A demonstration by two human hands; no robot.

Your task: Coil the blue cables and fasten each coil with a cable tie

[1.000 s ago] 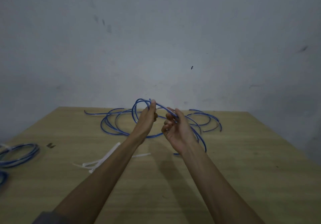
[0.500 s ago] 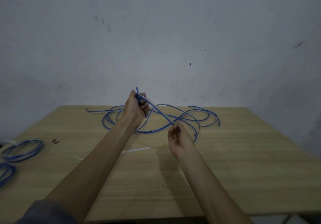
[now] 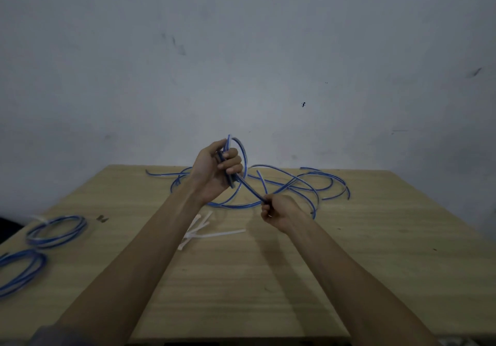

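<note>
The blue cable is thin and glossy, lying in loose loops on the far part of the wooden worktop. The left hand grips several strands above the worktop with curled fingers. The right hand pinches one strand, stretched straight between the hands. The left forearm hides part of the white cable ties. Left of the ties, two finished coils are blurred; the nearer one is cut off.

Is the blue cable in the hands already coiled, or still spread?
Mostly spread: the thin blue cable sprawls in loose loops across the wooden table.
</note>
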